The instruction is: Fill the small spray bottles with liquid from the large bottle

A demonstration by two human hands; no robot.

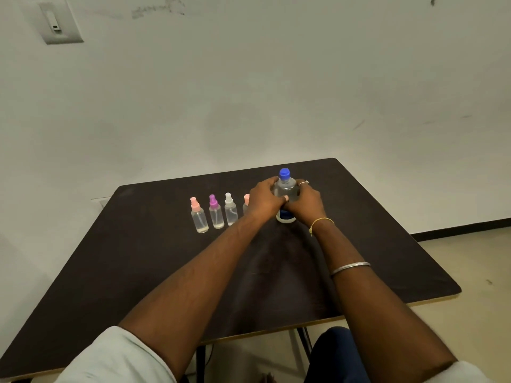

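A large clear bottle [285,189] with a blue cap stands upright on the dark table [138,272], far of centre. My left hand [264,199] wraps its left side and my right hand [305,204] wraps its right side; both grip its body below the cap. To its left stands a row of small clear spray bottles: one with a pink top [198,215], one with a purple top [215,212], one with a white top [230,210], and another pink-topped one [246,204] mostly hidden behind my left hand. All caps are on.
The table stands against a pale wall with a switch plate [59,22] at upper left. The table's right edge [431,258] drops to a beige floor. My knee [337,355] shows below the front edge.
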